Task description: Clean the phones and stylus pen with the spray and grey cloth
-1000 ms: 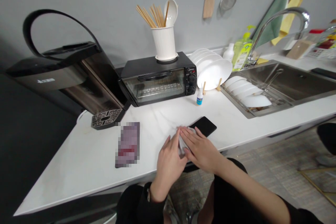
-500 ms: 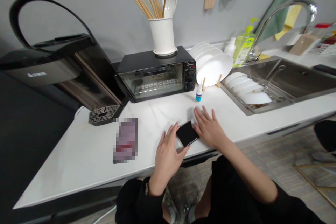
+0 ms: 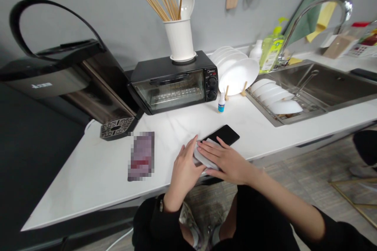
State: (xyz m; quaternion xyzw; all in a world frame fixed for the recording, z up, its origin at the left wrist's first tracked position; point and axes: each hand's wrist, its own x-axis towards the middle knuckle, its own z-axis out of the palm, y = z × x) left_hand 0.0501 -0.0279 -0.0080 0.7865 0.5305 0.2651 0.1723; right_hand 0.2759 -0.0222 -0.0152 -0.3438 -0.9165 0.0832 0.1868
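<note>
A black smartphone (image 3: pixel 228 135) lies flat on the white countertop (image 3: pixel 100 188) near its front edge. My left hand (image 3: pixel 186 166) holds the phone's near end, fingers along one side and thumb on the other. On the near half of the screen is a pale cloth or tissue (image 3: pixel 207 156), pressed down under the fingers of my right hand (image 3: pixel 229 161). The cloth and both hands hide that half of the phone. Behind the phone stands a small white bottle with a blue label (image 3: pixel 221 104). A pixelated purple flat item (image 3: pixel 141 157) lies to the left.
A black toaster oven (image 3: pixel 173 82) carries a white holder (image 3: pixel 179 39) with chopsticks and a ladle. At left stands a black machine (image 3: pixel 88 82) with a drip tray. White plates (image 3: pixel 238 76) stand in a rack beside the sink (image 3: pixel 332 82), where white bowls (image 3: pixel 282 106) lean.
My right hand has slid with the cloth from the phone's far end to its near end, beside my left hand. The far half of the screen is now uncovered.
</note>
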